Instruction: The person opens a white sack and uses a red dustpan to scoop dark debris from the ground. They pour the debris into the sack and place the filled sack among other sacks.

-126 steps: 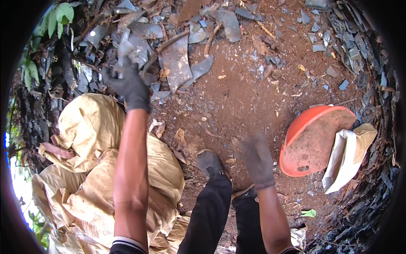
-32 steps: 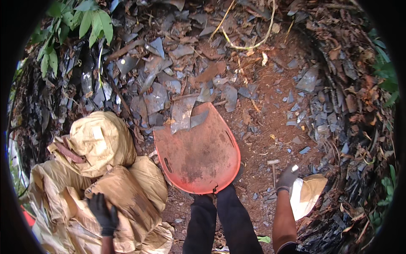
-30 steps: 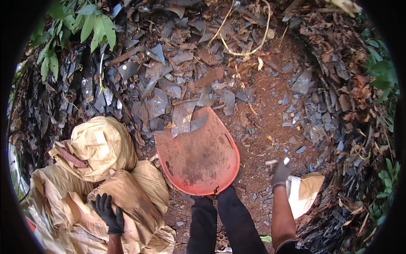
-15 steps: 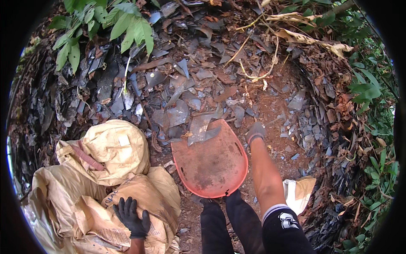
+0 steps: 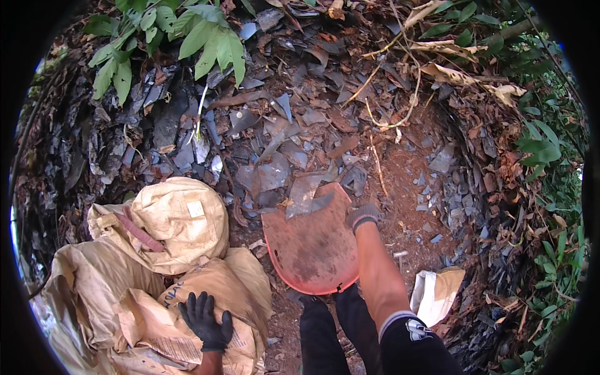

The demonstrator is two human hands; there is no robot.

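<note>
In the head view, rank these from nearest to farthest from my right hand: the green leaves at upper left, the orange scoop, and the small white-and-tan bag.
From your right hand:
1. Orange scoop, right by the hand, just to its left.
2. White-and-tan bag, lower right.
3. Green leaves, far off at upper left.

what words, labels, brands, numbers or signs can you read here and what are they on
Brown sack near the left hand: large dark letters, partly lost in folds; I won't copy them.
Lower sack folds: rows of print, too small to read.
Right sleeve: white mark, not clear enough to read.
No other readable text.
</note>
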